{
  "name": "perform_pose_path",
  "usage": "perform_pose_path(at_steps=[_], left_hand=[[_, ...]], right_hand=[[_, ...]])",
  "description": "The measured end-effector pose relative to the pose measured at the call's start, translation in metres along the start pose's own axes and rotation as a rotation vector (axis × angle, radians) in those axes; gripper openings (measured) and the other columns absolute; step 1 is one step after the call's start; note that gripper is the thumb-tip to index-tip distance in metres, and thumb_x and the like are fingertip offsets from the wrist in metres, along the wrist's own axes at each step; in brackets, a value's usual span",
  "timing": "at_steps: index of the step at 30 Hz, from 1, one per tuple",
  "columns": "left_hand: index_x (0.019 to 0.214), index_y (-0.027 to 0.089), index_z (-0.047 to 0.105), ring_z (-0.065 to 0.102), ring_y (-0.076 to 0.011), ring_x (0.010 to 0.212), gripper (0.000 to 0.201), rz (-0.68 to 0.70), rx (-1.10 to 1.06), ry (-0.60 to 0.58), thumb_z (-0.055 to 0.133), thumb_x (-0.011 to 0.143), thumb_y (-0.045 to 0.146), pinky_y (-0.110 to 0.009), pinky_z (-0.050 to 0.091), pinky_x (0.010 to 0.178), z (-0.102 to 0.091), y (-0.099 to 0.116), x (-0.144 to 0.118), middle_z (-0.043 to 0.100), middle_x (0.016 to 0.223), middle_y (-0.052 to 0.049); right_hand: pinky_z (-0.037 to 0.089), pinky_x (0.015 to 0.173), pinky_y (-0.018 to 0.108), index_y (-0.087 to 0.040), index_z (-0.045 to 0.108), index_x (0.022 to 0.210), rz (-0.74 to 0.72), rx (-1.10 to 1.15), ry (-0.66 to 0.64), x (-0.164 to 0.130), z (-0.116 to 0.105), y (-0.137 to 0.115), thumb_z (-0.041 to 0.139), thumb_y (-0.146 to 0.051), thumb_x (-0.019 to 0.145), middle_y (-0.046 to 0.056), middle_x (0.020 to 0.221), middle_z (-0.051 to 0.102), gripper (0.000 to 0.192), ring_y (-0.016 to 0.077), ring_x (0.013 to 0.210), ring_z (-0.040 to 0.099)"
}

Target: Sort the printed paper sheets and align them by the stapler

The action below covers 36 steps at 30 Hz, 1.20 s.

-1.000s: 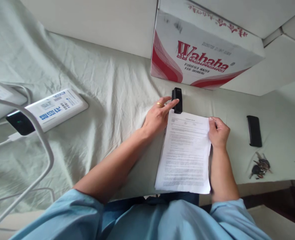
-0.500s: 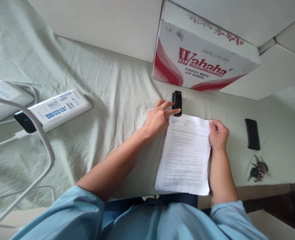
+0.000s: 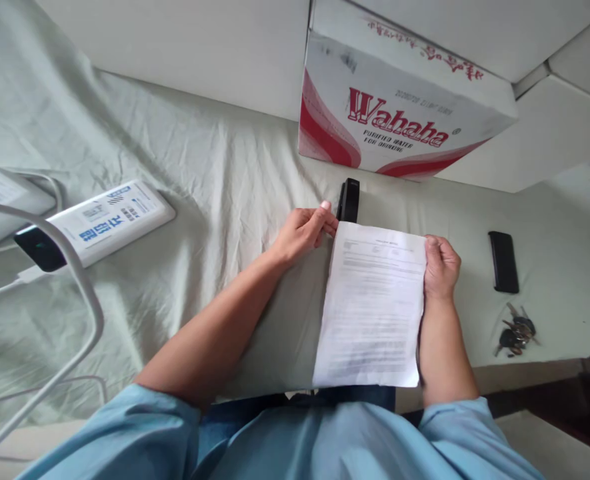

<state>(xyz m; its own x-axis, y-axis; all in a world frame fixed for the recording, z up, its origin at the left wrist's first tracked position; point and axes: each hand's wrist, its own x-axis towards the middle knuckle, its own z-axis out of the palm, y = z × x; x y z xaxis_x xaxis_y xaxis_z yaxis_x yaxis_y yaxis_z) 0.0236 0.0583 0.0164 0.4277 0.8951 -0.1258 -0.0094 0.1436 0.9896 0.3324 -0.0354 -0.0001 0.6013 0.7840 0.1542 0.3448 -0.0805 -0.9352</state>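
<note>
A stack of printed white paper sheets (image 3: 372,307) lies in front of me on the pale green sheet (image 3: 215,187). My left hand (image 3: 302,232) pinches the stack's top left corner, fingers closed on it. My right hand (image 3: 441,267) grips the top right edge. A black stapler (image 3: 349,199) stands just beyond the left corner, right next to my left fingertips.
A red and white Wahaha carton (image 3: 399,113) sits behind the stapler. A black phone (image 3: 503,261) and a bunch of keys (image 3: 517,331) lie to the right. A white power bank (image 3: 105,219) with cables (image 3: 75,280) is at the left.
My left hand has drawn back off the stapler and closed on the papers' top left corner. The stack has lifted and shifted slightly, its print now blurred.
</note>
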Motion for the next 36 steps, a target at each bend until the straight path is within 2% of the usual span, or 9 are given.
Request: perform_pose_path(at_steps=[5, 8, 11, 14, 16, 18, 24, 30, 36], left_hand=[[0.079, 0.015, 0.074, 0.047, -0.0101, 0.057, 0.039, 0.046, 0.205, -0.142, 0.072, 0.090, 0.053, -0.025, 0.037, 0.056, -0.005, 0.000, 0.000, 0.065, 0.066, 0.000], [0.076, 0.017, 0.072, 0.049, -0.0104, 0.059, 0.020, 0.076, 0.254, -0.095, 0.074, 0.084, 0.035, -0.025, 0.037, 0.059, -0.005, -0.006, 0.003, 0.058, 0.061, 0.003], [0.074, 0.017, 0.068, 0.047, -0.0094, 0.057, 0.021, 0.068, 0.114, 0.016, 0.078, 0.082, 0.034, -0.024, 0.034, 0.056, -0.002, -0.011, 0.006, 0.058, 0.063, 0.003], [0.074, 0.018, 0.064, 0.044, -0.0086, 0.056, 0.029, 0.071, -0.055, 0.153, 0.087, 0.078, 0.036, -0.024, 0.032, 0.052, 0.000, -0.013, 0.008, 0.058, 0.063, 0.003], [0.074, 0.020, 0.062, 0.041, -0.0081, 0.054, 0.034, 0.065, -0.153, 0.228, 0.090, 0.078, 0.040, -0.023, 0.029, 0.049, 0.000, -0.014, 0.010, 0.053, 0.060, 0.004], [0.077, 0.021, 0.061, 0.037, -0.0075, 0.050, 0.035, 0.046, -0.223, 0.265, 0.089, 0.080, 0.043, -0.024, 0.027, 0.046, 0.000, -0.016, 0.012, 0.049, 0.057, 0.006], [0.105, 0.026, 0.052, 0.047, -0.0075, 0.049, 0.035, 0.060, -0.227, 0.241, 0.080, 0.085, 0.028, -0.022, 0.033, 0.047, 0.003, -0.016, 0.009, 0.061, 0.068, 0.008], [0.105, 0.026, 0.052, 0.047, -0.0086, 0.046, 0.032, 0.068, -0.208, 0.172, 0.077, 0.085, 0.026, -0.023, 0.033, 0.047, 0.006, -0.011, 0.004, 0.052, 0.059, 0.011], [0.091, 0.021, 0.063, 0.041, -0.0077, 0.044, 0.027, 0.034, -0.230, 0.194, 0.079, 0.090, 0.043, -0.024, 0.028, 0.044, 0.005, -0.011, 0.006, 0.047, 0.055, 0.008]], right_hand=[[0.048, 0.071, 0.031, -0.020, 0.074, 0.084, -0.052, -0.001, 0.112, 0.004, 0.002, 0.006, 0.080, -0.076, 0.079, -0.001, 0.075, 0.066, 0.056, 0.0150, 0.071, 0.058], [0.051, 0.072, 0.032, -0.021, 0.072, 0.084, -0.053, 0.011, 0.121, 0.005, 0.004, 0.009, 0.080, -0.078, 0.078, 0.000, 0.077, 0.067, 0.057, 0.0163, 0.073, 0.061], [0.056, 0.080, 0.035, -0.022, 0.071, 0.091, -0.047, 0.112, 0.104, 0.006, 0.008, 0.012, 0.080, -0.081, 0.074, 0.001, 0.084, 0.070, 0.062, 0.0189, 0.080, 0.067], [0.059, 0.091, 0.039, -0.023, 0.071, 0.104, -0.028, 0.233, -0.049, 0.006, 0.009, 0.013, 0.087, -0.077, 0.069, 0.004, 0.098, 0.075, 0.066, 0.0214, 0.092, 0.072], [0.058, 0.087, 0.037, -0.023, 0.071, 0.106, -0.015, 0.220, -0.133, 0.006, 0.007, 0.014, 0.094, -0.068, 0.065, 0.003, 0.096, 0.075, 0.065, 0.0196, 0.088, 0.070], [0.055, 0.077, 0.032, -0.023, 0.071, 0.100, -0.018, 0.155, -0.110, 0.006, 0.004, 0.015, 0.098, -0.060, 0.063, -0.001, 0.085, 0.071, 0.059, 0.0157, 0.076, 0.064], [0.050, 0.071, 0.030, -0.021, 0.067, 0.087, -0.086, 0.136, 0.076, 0.011, -0.006, 0.019, 0.096, -0.059, 0.067, -0.003, 0.076, 0.065, 0.052, 0.0137, 0.071, 0.058], [0.054, 0.075, 0.033, -0.021, 0.066, 0.081, -0.108, 0.107, 0.047, 0.007, -0.008, 0.016, 0.090, -0.062, 0.075, 0.000, 0.081, 0.068, 0.048, 0.0169, 0.076, 0.063], [0.052, 0.069, 0.032, -0.022, 0.069, 0.081, -0.088, 0.092, 0.012, 0.003, -0.005, 0.013, 0.091, -0.063, 0.074, -0.002, 0.073, 0.065, 0.047, 0.0157, 0.069, 0.059]])
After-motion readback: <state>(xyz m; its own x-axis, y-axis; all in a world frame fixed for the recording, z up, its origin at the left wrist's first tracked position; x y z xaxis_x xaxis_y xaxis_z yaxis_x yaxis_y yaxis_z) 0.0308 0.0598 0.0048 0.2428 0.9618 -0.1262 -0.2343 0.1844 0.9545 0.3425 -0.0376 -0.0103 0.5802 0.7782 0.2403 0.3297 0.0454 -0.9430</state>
